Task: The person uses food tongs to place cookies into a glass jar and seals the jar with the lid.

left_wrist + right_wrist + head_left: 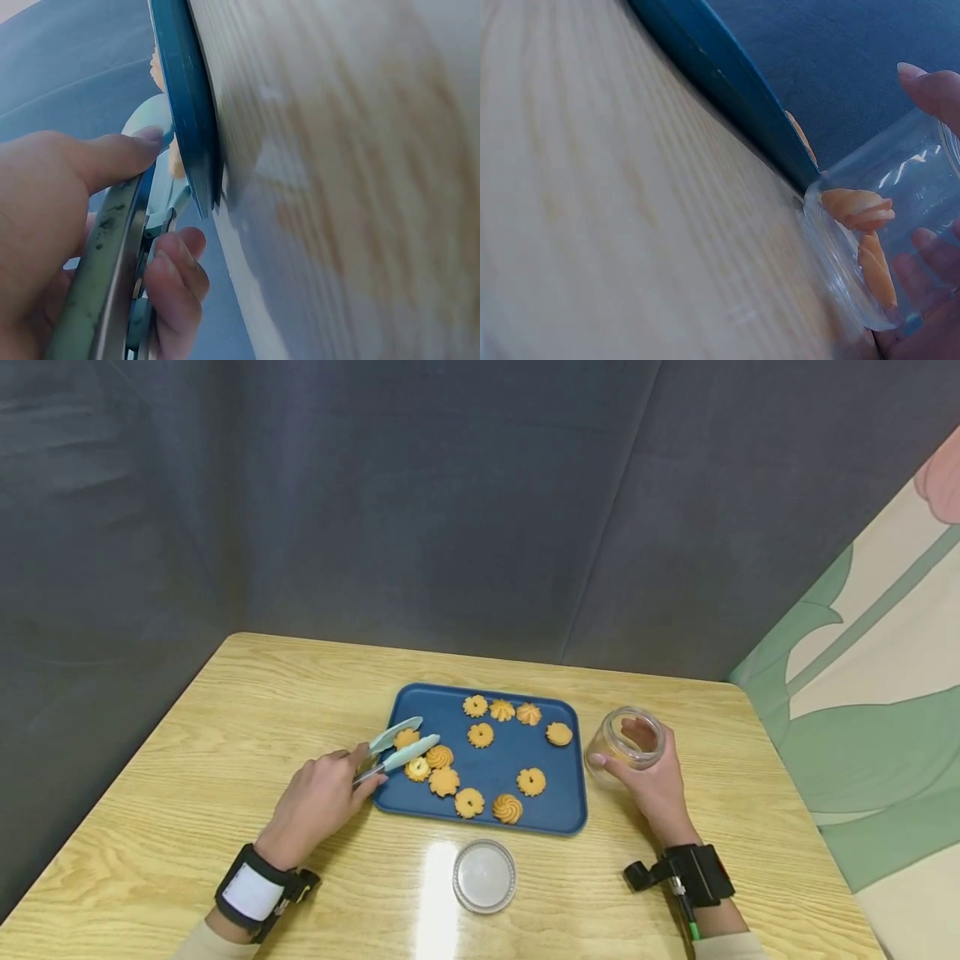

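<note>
My left hand [318, 797] grips a pair of tongs [411, 753] with pale blue tips, thumb along one arm and fingers round the other. The spread tips straddle a cookie [407, 739] at the left end of a blue tray [498, 768]. On the right, my right hand [662, 789] holds a clear glass jar [606, 745] by its side, thumb on the near side. The jar has no lid on and stands on the table beside the tray. Inside it, the right wrist view shows piped cookies [855, 208] near the bottom.
Several more cookies lie on the tray, including a swirl one [507, 809] near the front edge and a ring-shaped one [481, 735]. A round, clear lid [484, 877] lies on the wooden table [337, 893] in front. A dark curtain [420, 527] hangs behind.
</note>
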`<action>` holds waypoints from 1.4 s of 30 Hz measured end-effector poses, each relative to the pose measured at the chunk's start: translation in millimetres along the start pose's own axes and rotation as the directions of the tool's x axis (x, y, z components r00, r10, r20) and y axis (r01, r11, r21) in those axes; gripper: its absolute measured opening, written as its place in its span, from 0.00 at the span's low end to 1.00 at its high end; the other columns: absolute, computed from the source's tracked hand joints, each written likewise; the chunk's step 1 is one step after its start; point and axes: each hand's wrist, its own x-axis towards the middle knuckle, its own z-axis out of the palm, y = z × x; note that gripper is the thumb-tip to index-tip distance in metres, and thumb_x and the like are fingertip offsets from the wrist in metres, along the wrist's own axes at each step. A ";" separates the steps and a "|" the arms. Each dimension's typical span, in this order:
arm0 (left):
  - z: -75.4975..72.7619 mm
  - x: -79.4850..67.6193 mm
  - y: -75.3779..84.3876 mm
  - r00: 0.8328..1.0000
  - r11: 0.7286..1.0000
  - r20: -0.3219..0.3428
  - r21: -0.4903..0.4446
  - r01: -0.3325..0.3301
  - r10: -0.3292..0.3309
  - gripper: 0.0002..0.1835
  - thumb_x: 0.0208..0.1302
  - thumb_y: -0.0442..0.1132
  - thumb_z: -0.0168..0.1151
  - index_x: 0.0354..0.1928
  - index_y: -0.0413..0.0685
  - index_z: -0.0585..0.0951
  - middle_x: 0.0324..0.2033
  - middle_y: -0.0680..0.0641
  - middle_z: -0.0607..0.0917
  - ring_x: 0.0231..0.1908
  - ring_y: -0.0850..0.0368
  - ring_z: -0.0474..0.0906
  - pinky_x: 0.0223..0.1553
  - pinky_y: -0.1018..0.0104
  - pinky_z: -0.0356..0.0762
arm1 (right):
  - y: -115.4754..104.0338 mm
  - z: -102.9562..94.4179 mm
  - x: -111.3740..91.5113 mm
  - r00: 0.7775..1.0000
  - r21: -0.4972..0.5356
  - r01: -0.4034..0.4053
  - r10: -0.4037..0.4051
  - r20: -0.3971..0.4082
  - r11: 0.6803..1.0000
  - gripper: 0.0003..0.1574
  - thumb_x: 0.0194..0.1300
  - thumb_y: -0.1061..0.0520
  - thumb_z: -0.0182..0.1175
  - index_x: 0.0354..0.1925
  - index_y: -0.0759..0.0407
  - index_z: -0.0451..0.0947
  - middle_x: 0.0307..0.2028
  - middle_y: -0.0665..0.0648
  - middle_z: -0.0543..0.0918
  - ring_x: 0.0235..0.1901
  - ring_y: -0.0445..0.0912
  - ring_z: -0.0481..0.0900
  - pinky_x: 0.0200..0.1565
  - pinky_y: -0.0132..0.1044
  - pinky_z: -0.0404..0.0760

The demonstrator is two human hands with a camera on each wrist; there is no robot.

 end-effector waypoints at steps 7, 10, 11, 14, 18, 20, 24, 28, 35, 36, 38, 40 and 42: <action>0.9 -3.2 -3.3 1.000 0.999 0.016 -0.043 -0.009 0.010 0.27 0.69 0.51 0.71 0.60 0.36 0.85 0.21 0.52 0.73 0.18 0.63 0.63 0.18 0.71 0.58 | 1.1 2.5 -1.7 1.000 -0.010 0.002 -0.002 0.004 1.000 0.57 0.58 0.54 0.81 0.76 0.47 0.58 0.69 0.56 0.73 0.66 0.37 0.70 0.61 0.18 0.69; 1.4 -2.1 -4.6 1.000 0.997 0.017 -0.071 -0.012 0.014 0.27 0.70 0.50 0.71 0.61 0.36 0.84 0.20 0.52 0.73 0.17 0.63 0.62 0.18 0.71 0.56 | 0.9 1.3 -0.4 1.000 -0.020 0.008 -0.008 0.001 1.000 0.57 0.58 0.54 0.81 0.76 0.47 0.58 0.69 0.56 0.73 0.66 0.36 0.70 0.61 0.18 0.69; 1.4 -1.4 -4.9 1.000 0.997 0.016 -0.080 -0.012 0.013 0.27 0.70 0.50 0.71 0.61 0.36 0.84 0.20 0.52 0.74 0.17 0.64 0.62 0.18 0.71 0.56 | 0.7 0.7 0.0 1.000 -0.021 0.009 -0.009 0.003 1.000 0.57 0.59 0.54 0.81 0.76 0.47 0.58 0.70 0.56 0.73 0.66 0.36 0.70 0.61 0.17 0.69; 1.8 1.2 -4.2 1.000 0.994 0.015 -0.105 -0.010 0.012 0.27 0.71 0.50 0.70 0.62 0.37 0.84 0.21 0.51 0.76 0.17 0.64 0.61 0.18 0.72 0.55 | -1.5 -1.6 0.8 1.000 -0.025 0.012 -0.011 0.007 1.000 0.57 0.59 0.54 0.80 0.77 0.47 0.58 0.71 0.57 0.72 0.67 0.37 0.70 0.61 0.17 0.68; 1.8 3.2 -1.8 1.000 0.992 0.021 -0.125 -0.013 0.016 0.25 0.72 0.50 0.69 0.61 0.39 0.85 0.21 0.52 0.77 0.16 0.66 0.59 0.18 0.72 0.54 | -3.7 -3.6 0.7 1.000 -0.023 0.010 -0.010 0.009 1.000 0.57 0.60 0.53 0.80 0.77 0.46 0.57 0.71 0.57 0.72 0.68 0.38 0.70 0.61 0.17 0.68; 1.4 3.2 -1.2 1.000 0.992 0.025 -0.126 -0.011 0.014 0.25 0.72 0.50 0.69 0.61 0.39 0.85 0.20 0.53 0.76 0.16 0.66 0.57 0.18 0.72 0.53 | -3.8 -3.6 0.5 1.000 -0.019 0.009 -0.009 0.009 1.000 0.57 0.60 0.54 0.80 0.77 0.45 0.57 0.71 0.57 0.72 0.69 0.38 0.70 0.61 0.17 0.69; 0.3 1.4 -1.1 1.000 0.993 0.029 -0.117 -0.004 0.007 0.25 0.72 0.50 0.69 0.61 0.39 0.86 0.18 0.54 0.73 0.16 0.66 0.55 0.18 0.72 0.53 | -2.2 -1.9 0.8 1.000 -0.005 0.012 -0.012 0.013 1.000 0.57 0.60 0.54 0.79 0.77 0.45 0.57 0.71 0.57 0.72 0.69 0.39 0.70 0.61 0.17 0.69; -0.4 -0.2 -1.5 0.999 0.995 0.035 -0.104 -0.008 0.011 0.25 0.72 0.50 0.69 0.61 0.39 0.86 0.18 0.53 0.74 0.16 0.66 0.55 0.18 0.72 0.53 | -0.5 -0.2 1.3 1.000 -0.001 0.010 -0.009 0.017 1.000 0.57 0.60 0.54 0.80 0.77 0.46 0.57 0.71 0.57 0.72 0.69 0.39 0.70 0.61 0.17 0.69; -1.1 1.4 -0.1 0.999 0.996 0.014 -0.082 -0.039 0.040 0.24 0.72 0.50 0.69 0.61 0.39 0.86 0.19 0.51 0.78 0.16 0.66 0.56 0.18 0.72 0.53 | -2.2 -1.2 2.7 1.000 -0.016 0.016 -0.016 0.014 1.000 0.57 0.60 0.54 0.80 0.77 0.45 0.57 0.71 0.57 0.72 0.69 0.39 0.70 0.62 0.18 0.69; -1.3 1.4 0.4 0.999 0.996 0.016 -0.082 -0.039 0.040 0.24 0.72 0.50 0.68 0.61 0.39 0.86 0.18 0.52 0.76 0.16 0.66 0.56 0.18 0.72 0.53 | -2.6 -1.5 2.6 1.000 -0.018 0.015 -0.015 0.014 1.000 0.57 0.60 0.53 0.80 0.77 0.45 0.57 0.71 0.57 0.72 0.69 0.39 0.70 0.62 0.18 0.69; -1.3 1.0 0.9 0.999 0.996 0.009 -0.080 -0.042 0.043 0.24 0.72 0.49 0.69 0.61 0.39 0.86 0.18 0.52 0.77 0.15 0.66 0.55 0.17 0.72 0.52 | -3.3 -1.8 2.1 1.000 -0.020 0.010 -0.009 0.018 1.000 0.58 0.60 0.53 0.80 0.77 0.44 0.56 0.72 0.57 0.72 0.70 0.41 0.69 0.62 0.19 0.69; -1.5 0.1 1.1 0.999 0.996 -0.002 -0.074 -0.048 0.048 0.24 0.71 0.49 0.69 0.60 0.38 0.86 0.18 0.51 0.79 0.15 0.67 0.54 0.17 0.72 0.52 | -3.4 -1.5 1.6 1.000 -0.020 0.004 -0.004 0.022 1.000 0.58 0.60 0.53 0.80 0.77 0.44 0.56 0.72 0.57 0.71 0.71 0.42 0.69 0.62 0.19 0.69; -2.1 -1.1 0.5 0.998 0.996 -0.012 -0.066 -0.055 0.055 0.24 0.71 0.49 0.70 0.60 0.39 0.86 0.18 0.50 0.79 0.15 0.67 0.53 0.17 0.72 0.52 | -3.1 -0.9 0.8 1.000 -0.019 0.001 0.000 0.024 1.000 0.58 0.60 0.53 0.80 0.77 0.44 0.56 0.72 0.57 0.71 0.72 0.44 0.69 0.62 0.19 0.69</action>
